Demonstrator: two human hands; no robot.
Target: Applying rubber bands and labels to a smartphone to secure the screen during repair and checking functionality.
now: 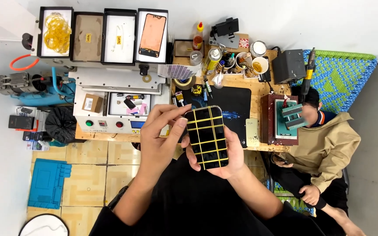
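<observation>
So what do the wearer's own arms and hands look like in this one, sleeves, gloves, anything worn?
Both hands are bare: no gloves and no rings that can be made out on the left hand or the right hand. The forearms are uncovered too, with black sleeves pushed back toward the elbows, matching the black garment below. No watch or wristband shows on either wrist.

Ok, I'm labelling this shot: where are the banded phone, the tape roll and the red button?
Black phone wrapped in yellow rubber bands (206,137): head view, screen middle.
Tan tape roll (183,82): head view, rim.
Round red button (119,124): head view, cap.

Both hands (189,144) raised, fingers curled
</observation>
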